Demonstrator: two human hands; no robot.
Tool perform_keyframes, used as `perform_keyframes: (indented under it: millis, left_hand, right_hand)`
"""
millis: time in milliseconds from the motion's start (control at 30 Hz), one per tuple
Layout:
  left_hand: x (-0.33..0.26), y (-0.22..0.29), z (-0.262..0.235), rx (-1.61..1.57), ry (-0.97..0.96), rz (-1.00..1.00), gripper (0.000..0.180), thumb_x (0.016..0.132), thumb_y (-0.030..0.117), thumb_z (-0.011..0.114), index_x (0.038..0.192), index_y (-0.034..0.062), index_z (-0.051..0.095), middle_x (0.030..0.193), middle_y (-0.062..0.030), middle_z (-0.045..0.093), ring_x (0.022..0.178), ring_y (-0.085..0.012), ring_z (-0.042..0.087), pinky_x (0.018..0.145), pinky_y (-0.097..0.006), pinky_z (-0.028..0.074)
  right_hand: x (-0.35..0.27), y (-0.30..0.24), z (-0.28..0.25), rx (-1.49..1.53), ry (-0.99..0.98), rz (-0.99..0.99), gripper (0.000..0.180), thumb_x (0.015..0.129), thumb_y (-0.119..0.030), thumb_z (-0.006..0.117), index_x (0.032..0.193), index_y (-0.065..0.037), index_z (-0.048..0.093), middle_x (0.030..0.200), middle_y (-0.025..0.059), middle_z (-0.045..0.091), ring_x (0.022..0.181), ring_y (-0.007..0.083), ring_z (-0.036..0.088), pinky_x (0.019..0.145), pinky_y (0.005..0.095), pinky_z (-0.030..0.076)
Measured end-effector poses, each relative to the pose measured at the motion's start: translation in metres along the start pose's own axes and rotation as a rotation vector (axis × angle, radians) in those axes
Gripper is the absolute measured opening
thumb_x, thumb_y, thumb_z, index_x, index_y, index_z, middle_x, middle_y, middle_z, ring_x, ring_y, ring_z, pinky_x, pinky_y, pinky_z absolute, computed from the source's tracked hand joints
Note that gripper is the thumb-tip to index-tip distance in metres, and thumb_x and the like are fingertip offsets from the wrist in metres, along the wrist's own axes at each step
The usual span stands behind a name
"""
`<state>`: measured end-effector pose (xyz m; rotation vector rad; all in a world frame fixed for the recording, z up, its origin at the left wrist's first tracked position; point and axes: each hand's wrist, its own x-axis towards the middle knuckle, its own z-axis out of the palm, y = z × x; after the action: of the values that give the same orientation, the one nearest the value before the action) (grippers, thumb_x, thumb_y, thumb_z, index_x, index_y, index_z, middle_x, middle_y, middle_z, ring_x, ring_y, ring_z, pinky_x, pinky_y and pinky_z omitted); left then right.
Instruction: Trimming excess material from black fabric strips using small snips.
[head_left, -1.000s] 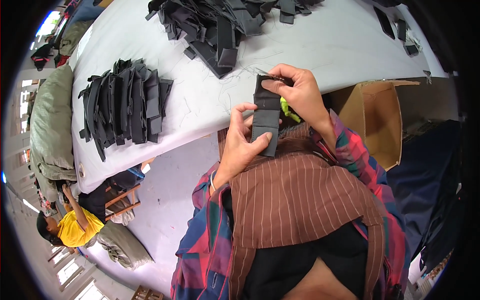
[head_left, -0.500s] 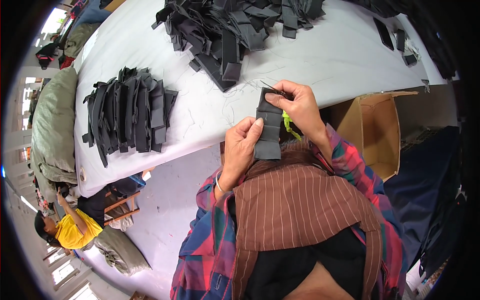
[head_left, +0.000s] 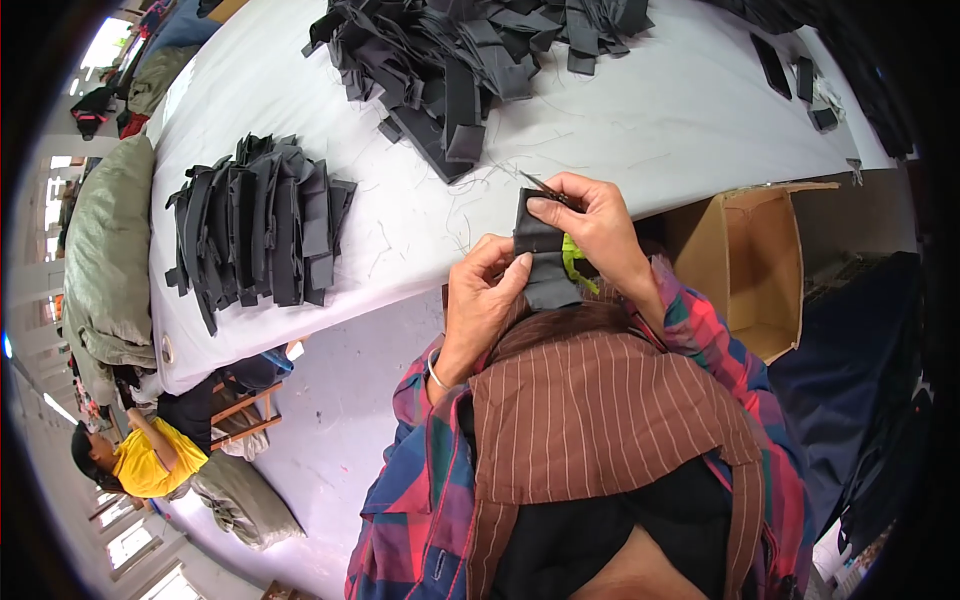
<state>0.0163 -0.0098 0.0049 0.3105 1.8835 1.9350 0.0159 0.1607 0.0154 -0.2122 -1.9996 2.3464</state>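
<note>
A dark grey fabric strip (head_left: 550, 282) with creases across it hangs in front of my apron, by the table's near edge. My left hand (head_left: 482, 295) is closed on its left side, thumb pressed on the cloth. My right hand (head_left: 606, 232) pinches the upper end. Thin dark blades, apparently thread snips (head_left: 538, 183), poke out past the right fingers; the handles are mostly hidden in that palm. A yellow-green ribbon (head_left: 574, 262) dangles below the same hand. Both hands are close together, almost touching.
On the white table (head_left: 400, 220) lie a neat row of dark strips (head_left: 262, 225), a loose heap of them (head_left: 450, 70) and scattered threads. A phone (head_left: 770, 66) is far right. An open cardboard box (head_left: 760, 270) stands right. A person in yellow (head_left: 160, 458) sits left.
The strip has bent at its middle, its lower part swinging toward the right. My left hand has shifted slightly right, and my right hand has dropped a little.
</note>
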Motion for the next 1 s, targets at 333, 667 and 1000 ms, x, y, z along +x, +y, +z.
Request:
perform_keyframes:
  millis: [333, 667, 1000]
  left_hand:
    - [0.002, 0.010, -0.001, -0.239, 0.019, -0.167, 0.022, 0.092, 0.019, 0.063, 0.077, 0.0046, 0.058, 0.066, 0.0083, 0.048, 0.059, 0.0003, 0.038, 0.051, -0.018, 0.029]
    - [0.000, -0.001, -0.010, -0.110, 0.027, -0.263, 0.034, 0.090, 0.020, 0.065, 0.060, 0.0092, 0.054, 0.056, 0.0080, 0.042, 0.052, -0.0016, 0.031, 0.048, -0.020, 0.023]
    - [0.003, 0.002, -0.007, -0.217, -0.047, -0.457, 0.033, 0.089, 0.020, 0.065, 0.060, 0.0091, 0.055, 0.056, 0.0084, 0.040, 0.051, -0.0019, 0.028, 0.047, -0.022, 0.021]
  right_hand:
    - [-0.012, -0.003, 0.003, -0.138, -0.129, 0.024, 0.007, 0.083, -0.004, 0.065, 0.083, 0.003, 0.064, 0.072, -0.0004, 0.062, 0.069, 0.0039, 0.051, 0.063, 0.0215, 0.044]
    - [-0.025, -0.017, -0.013, -0.676, -0.078, -0.286, 0.019, 0.080, -0.015, 0.069, 0.097, -0.007, 0.065, 0.080, 0.0047, 0.064, 0.070, 0.0163, 0.057, 0.066, 0.0289, 0.043]
    - [-0.036, -0.016, -0.030, -1.066, -0.316, -0.719, 0.023, 0.070, -0.019, 0.072, 0.093, -0.017, 0.069, 0.072, -0.0017, 0.052, 0.064, 0.0188, 0.047, 0.060, 0.0321, 0.034]
